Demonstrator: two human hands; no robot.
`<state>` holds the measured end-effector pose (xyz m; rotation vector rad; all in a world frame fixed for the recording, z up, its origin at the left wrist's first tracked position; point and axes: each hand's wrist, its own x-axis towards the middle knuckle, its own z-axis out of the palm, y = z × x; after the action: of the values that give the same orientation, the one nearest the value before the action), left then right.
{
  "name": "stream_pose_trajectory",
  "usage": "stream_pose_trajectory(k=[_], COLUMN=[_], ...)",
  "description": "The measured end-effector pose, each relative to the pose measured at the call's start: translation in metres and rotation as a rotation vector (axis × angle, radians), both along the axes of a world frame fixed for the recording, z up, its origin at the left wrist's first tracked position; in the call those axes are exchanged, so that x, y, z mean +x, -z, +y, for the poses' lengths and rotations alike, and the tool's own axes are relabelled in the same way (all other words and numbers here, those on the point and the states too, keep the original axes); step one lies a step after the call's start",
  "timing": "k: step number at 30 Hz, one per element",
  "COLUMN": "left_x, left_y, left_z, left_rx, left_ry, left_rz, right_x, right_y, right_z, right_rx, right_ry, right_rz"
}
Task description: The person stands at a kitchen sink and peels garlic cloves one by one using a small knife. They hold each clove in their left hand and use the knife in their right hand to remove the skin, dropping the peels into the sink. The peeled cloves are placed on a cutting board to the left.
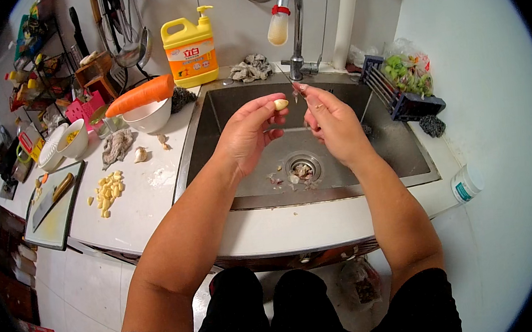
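Above the steel sink [266, 166], my left hand [254, 131] pinches a peeled garlic clove [281, 104] between thumb and fingertips. My right hand [333, 124], to its right, grips a small knife with a thin blade [288, 77] pointing up and left; a scrap of garlic skin [295, 98] hangs by it. Garlic skins [302, 172] lie in and around the drain below. On the counter at left is a pile of peeled garlic cloves [108, 191], with an unpeeled garlic piece [140, 154] and a smaller one [164, 141] behind it.
At left, a cleaver [46, 209] lies on a cutting board [72, 202]. A large carrot [141, 95] rests across a white bowl [148, 121]. A yellow detergent jug [191, 54] and the faucet [299, 25] stand behind; a dark rack [385, 89] sits at the sink's right.
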<state>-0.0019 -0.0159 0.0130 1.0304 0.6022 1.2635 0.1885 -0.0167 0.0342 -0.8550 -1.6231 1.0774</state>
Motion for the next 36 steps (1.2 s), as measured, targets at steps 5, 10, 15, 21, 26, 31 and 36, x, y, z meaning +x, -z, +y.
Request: stream_pose_trajectory(k=[5, 10, 15, 21, 26, 31, 36], left_x=[-0.001, 0.0, 0.001, -0.001, 0.001, 0.0, 0.001], left_y=[0.006, 0.002, 0.001, 0.003, 0.003, 0.001, -0.002], left_z=[0.003, 0.001, 0.0, 0.001, 0.002, -0.001, -0.001], left_rx=[-0.001, 0.005, -0.006, 0.018, 0.036, 0.038, 0.009], left_ry=[-0.024, -0.047, -0.064, -0.067, -0.052, -0.044, -0.066], left_rz=[-0.013, 0.0, 0.015, 0.027, 0.001, 0.002, 0.038], right_x=[-0.001, -0.002, -0.002, -0.005, -0.006, -0.01, 0.001], right_y=[0.007, 0.012, 0.012, 0.009, 0.018, 0.014, 0.0], right_z=[0.003, 0.003, 0.004, 0.001, 0.006, 0.0, -0.003], right_rx=[0.402, 0.437, 0.453, 0.49, 0.508, 0.297, -0.227], right_ry=[0.07, 0.047, 0.058, 0.031, 0.077, 0.046, -0.097], right_rz=[-0.248, -0.296, -0.358, -0.314, -0.292, -0.169, 0.228])
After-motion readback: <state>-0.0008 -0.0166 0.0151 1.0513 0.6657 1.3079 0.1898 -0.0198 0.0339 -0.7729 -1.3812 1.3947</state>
